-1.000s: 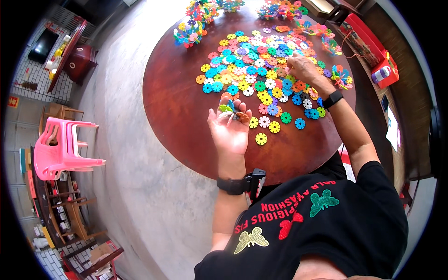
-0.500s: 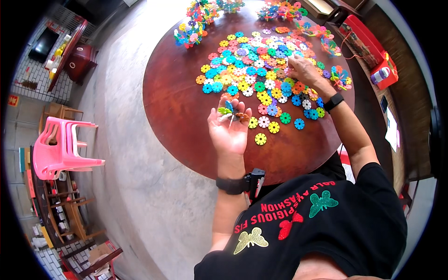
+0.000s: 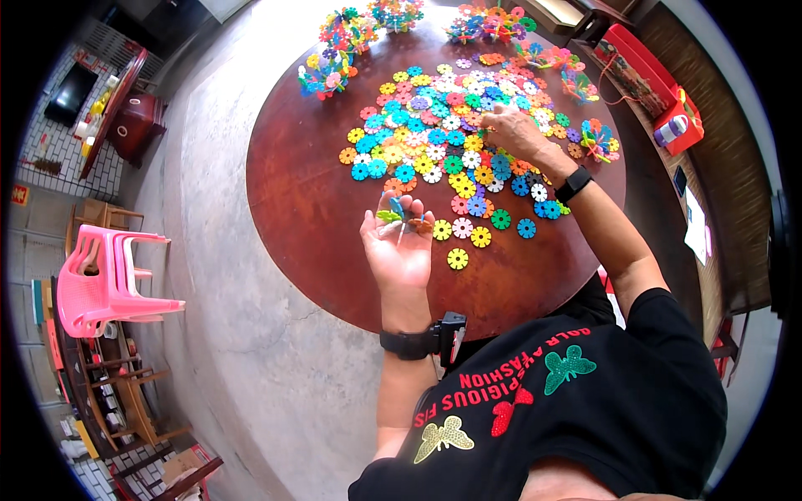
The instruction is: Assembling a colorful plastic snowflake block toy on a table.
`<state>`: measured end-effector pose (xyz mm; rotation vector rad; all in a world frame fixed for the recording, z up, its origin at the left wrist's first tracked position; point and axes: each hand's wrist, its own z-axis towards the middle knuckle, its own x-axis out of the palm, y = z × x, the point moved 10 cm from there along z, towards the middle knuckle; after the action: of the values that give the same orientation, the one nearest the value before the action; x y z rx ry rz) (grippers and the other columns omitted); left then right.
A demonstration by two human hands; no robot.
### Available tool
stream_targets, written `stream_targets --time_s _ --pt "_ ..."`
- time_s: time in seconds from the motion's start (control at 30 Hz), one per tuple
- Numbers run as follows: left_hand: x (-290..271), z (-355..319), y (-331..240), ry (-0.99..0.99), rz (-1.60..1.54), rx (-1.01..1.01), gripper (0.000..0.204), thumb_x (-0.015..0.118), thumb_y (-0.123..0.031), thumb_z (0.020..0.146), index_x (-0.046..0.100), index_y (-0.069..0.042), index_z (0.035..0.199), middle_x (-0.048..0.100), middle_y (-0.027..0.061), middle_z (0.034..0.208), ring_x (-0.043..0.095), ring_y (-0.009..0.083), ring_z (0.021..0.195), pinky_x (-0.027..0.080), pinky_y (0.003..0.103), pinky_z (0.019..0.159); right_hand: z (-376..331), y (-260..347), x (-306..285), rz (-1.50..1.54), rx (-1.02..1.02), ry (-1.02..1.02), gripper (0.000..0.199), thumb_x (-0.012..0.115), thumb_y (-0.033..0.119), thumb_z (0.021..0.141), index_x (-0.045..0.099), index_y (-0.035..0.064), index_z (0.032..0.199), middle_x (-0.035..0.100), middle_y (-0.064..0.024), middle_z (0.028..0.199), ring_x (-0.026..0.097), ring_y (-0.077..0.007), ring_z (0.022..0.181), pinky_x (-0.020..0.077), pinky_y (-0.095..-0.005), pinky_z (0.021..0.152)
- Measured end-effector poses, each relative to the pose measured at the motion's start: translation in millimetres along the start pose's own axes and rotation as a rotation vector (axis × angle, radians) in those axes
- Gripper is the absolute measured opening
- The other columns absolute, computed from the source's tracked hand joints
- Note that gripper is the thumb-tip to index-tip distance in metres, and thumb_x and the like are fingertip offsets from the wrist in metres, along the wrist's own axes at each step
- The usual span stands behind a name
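Note:
My left hand [image 3: 398, 257] is palm up over the near left part of the round table, fingers curled up. It holds a small cluster of joined notched plastic discs [image 3: 391, 215] in green, blue, white and orange. My right hand [image 3: 516, 134] reaches over the pile of loose flower-shaped discs [image 3: 434, 138], back of the hand up. Its fingers are bent together and point down to the left among the discs. Whatever they pinch, if anything, is too small to make out. Nearest to my left hand lie a few single discs, among them a yellow disc [image 3: 458, 259].
Finished-looking disc balls [image 3: 347, 33] line the far edge of the brown round table [image 3: 292, 225], with another ball [image 3: 598, 140] at the right edge. A red box [image 3: 639, 63] stands on a side bench. Stacked pink chairs [image 3: 100, 280] are on the floor at left.
My right hand has moved left and slightly nearer over the pile. My left hand keeps its cluster in much the same pose. The whole view has shifted a little.

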<state>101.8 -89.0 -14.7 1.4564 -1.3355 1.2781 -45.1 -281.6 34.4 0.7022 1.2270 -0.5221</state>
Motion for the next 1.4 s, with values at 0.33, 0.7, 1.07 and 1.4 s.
stream_targets --time_s 0.33,0.7,1.07,1.4 --pt "1 0 1 0.021 0.0 -0.002 0.039 0.04 -0.037 0.093 0.057 -0.006 0.109 0.062 0.0128 0.098 0.059 0.029 0.093 0.047 0.045 0.082 2 -8 3 -0.013 0.014 -0.017 0.02 0.063 0.017 0.075 0.06 0.0075 0.092 0.054 -0.0142 0.092 0.056 -0.0327 0.089 0.0468 -0.0413 0.076" --pt "-1 -1 -1 0.003 0.001 0.015 0.04 0.04 -0.039 0.093 0.056 -0.006 0.108 0.062 0.0126 0.097 0.058 0.0288 0.093 0.046 0.045 0.083 34 34 3 0.079 -0.099 -0.029 0.023 0.063 0.015 0.079 0.06 0.0137 0.101 0.053 -0.0123 0.093 0.057 -0.0307 0.088 0.0465 -0.0412 0.074" --pt "3 -2 -4 -0.045 0.012 0.059 0.044 0.043 -0.045 0.09 0.059 -0.006 0.105 0.062 0.0124 0.096 0.057 0.0284 0.094 0.045 0.045 0.084 49 66 31 0.001 -0.056 0.117 0.028 0.062 0.018 0.077 0.061 0.0121 0.104 0.053 -0.0167 0.101 0.057 -0.0333 0.097 0.0481 -0.0423 0.082" --pt "5 -2 -4 -0.065 0.022 0.076 0.044 0.044 -0.046 0.089 0.058 -0.007 0.104 0.061 0.0121 0.096 0.057 0.0278 0.092 0.044 0.045 0.083 53 64 32 0.043 -0.029 0.048 0.04 0.067 0.014 0.073 0.055 0.0071 0.11 0.052 -0.0148 0.099 0.055 -0.0317 0.095 0.0467 -0.0414 0.08"
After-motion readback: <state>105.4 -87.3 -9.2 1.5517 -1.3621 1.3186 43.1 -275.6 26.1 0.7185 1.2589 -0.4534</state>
